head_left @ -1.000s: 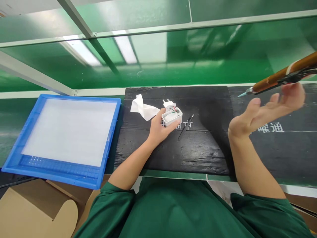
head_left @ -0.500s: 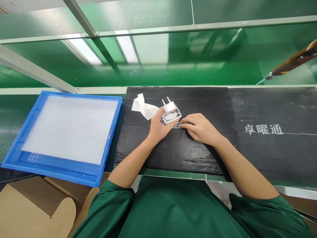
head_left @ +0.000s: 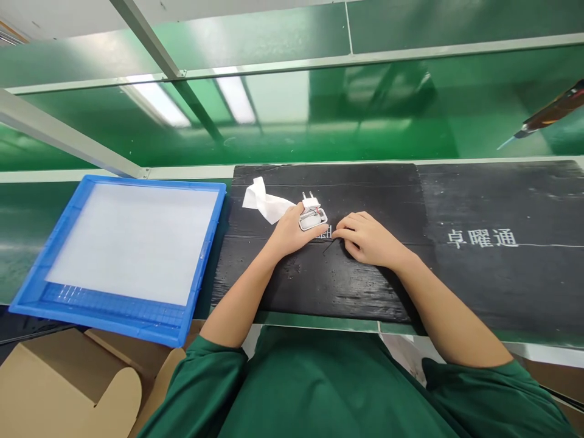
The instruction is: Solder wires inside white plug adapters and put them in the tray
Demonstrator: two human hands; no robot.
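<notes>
A small white two-pin plug housing (head_left: 314,218) is gripped in my left hand (head_left: 288,232), its pins pointing away from me. Its open side shows wires and parts inside. To the right, my right hand (head_left: 365,238) has thumb and fingers pinched together just above the black mat. From those fingertips a thin dark wire-like piece (head_left: 329,246) sticks out toward the lower left; its exact kind is too small to tell. A crumpled strip of white paper or cloth (head_left: 268,202) lies beside my left hand, partly hidden by it.
A blue tray (head_left: 197,274) with a white sheet (head_left: 132,243) in it stands at the left. The black mat (head_left: 493,286) covers the bench. An electric screwdriver (head_left: 547,115) hangs at the upper right. Open cardboard boxes (head_left: 55,389) sit below the tray.
My left hand has lowered the plug housing slightly and turned it, so its pins and open side show at another angle. My right hand has barely moved; the view has shifted a little.
</notes>
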